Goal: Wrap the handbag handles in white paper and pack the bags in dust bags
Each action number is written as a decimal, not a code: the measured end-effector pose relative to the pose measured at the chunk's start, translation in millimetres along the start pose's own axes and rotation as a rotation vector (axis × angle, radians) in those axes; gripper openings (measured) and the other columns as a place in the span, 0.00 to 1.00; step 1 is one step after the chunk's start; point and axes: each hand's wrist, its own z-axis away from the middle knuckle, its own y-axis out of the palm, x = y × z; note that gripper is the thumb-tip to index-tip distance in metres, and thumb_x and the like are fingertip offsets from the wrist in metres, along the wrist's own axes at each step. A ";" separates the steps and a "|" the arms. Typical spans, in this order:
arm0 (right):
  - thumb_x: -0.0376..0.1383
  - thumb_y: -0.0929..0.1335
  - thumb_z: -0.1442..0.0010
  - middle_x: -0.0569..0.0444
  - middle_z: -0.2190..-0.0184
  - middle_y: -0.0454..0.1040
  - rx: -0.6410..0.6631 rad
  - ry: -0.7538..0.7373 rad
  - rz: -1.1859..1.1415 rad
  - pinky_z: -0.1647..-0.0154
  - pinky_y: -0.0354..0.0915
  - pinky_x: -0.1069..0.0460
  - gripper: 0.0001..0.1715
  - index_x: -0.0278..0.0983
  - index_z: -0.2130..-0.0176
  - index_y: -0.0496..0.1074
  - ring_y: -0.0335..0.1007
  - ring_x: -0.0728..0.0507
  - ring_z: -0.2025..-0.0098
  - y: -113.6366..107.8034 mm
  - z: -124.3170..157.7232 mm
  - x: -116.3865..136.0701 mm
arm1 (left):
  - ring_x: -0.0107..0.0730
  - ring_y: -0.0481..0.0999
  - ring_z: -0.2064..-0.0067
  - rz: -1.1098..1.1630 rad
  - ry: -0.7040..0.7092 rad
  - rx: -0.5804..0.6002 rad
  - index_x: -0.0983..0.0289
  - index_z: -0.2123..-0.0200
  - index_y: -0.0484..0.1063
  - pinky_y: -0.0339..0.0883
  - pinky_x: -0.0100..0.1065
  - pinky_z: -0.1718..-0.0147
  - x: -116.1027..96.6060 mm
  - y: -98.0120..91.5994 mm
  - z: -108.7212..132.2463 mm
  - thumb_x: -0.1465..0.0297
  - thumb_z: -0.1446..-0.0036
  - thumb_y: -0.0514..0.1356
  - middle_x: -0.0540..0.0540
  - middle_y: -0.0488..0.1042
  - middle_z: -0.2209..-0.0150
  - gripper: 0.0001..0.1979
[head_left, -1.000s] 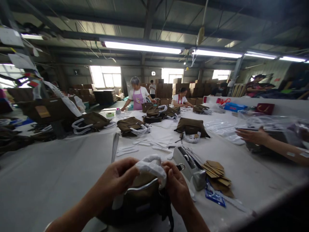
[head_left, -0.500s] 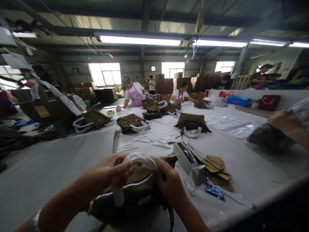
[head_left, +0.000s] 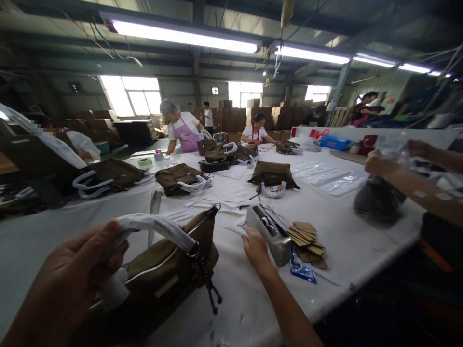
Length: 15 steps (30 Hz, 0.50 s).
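Observation:
A brown canvas bag (head_left: 170, 270) with a silver zipper lies in front of me on the white table (head_left: 260, 308). Its handle (head_left: 152, 224) is wrapped in white paper. My left hand (head_left: 77, 272) is closed around that wrapped handle near its left end and lifts it. My right hand (head_left: 255, 248) has reached out over the table to the grey tape dispenser (head_left: 269, 233). Its fingers rest at the dispenser's near left side, next to a white strip; what they pinch is hidden.
A stack of brown card tags (head_left: 307, 236) and a blue packet (head_left: 302, 271) lie right of the dispenser. More brown bags (head_left: 273, 173) lie farther along the table. A co-worker's hands (head_left: 378, 164) hold a bagged item at right. Other people work at the far end.
My right hand let go of the bag's handle and moved right to the tape dispenser. My left hand pulled the wrapped handle up and left. The view swung left.

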 end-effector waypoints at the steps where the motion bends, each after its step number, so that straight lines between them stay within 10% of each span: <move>1: 0.27 0.68 0.38 0.42 0.50 0.78 0.032 0.017 0.050 0.40 0.65 0.45 0.15 0.30 0.51 0.76 0.73 0.39 0.45 8.7 -8.2 -0.2 | 0.20 0.58 0.81 -0.012 -0.010 0.027 0.65 0.70 0.75 0.53 0.18 0.88 5.2 4.0 0.0 0.49 0.57 0.72 0.47 0.63 0.81 0.25; 15: 0.35 0.71 0.37 0.50 0.57 0.77 0.249 0.122 0.266 0.52 0.68 0.46 0.08 0.33 0.57 0.75 0.74 0.43 0.56 31.2 -42.2 2.7 | 0.20 0.56 0.79 -0.013 0.004 0.228 0.65 0.76 0.68 0.53 0.19 0.85 39.5 30.2 -12.6 0.47 0.48 0.66 0.48 0.62 0.79 0.26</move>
